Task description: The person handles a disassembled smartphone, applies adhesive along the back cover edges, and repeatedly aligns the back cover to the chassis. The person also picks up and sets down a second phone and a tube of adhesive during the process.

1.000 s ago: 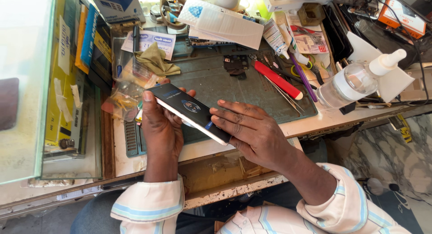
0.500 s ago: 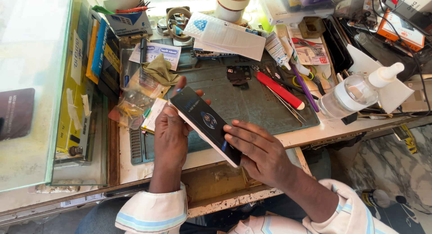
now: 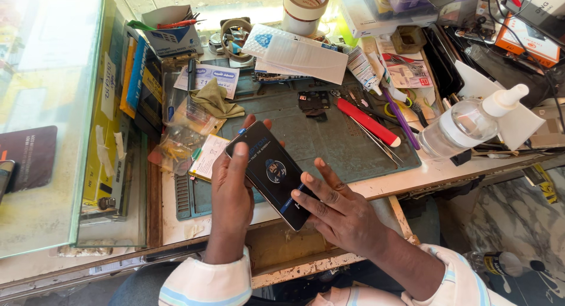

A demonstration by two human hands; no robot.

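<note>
Both forearms come up from the near edge in pale striped sleeves and meet over the near part of the grey work mat. The left hand rises nearly straight, wrist a little bent, and is closed around the left edge of a dark smartphone, thumb lying on the glass near its far end and fingertips showing past the far corner. The phone is held tilted above the mat, its lit screen facing up, long side running from far left to near right. The right hand comes in from the right with the wrist turned inward; its fingers are spread and half open, their tips resting on the phone's near right edge and lower corner rather than clasping it. On the surface beyond lie a red-handled tool, a clear spray bottle to the right and an olive cloth at the far left.
</note>
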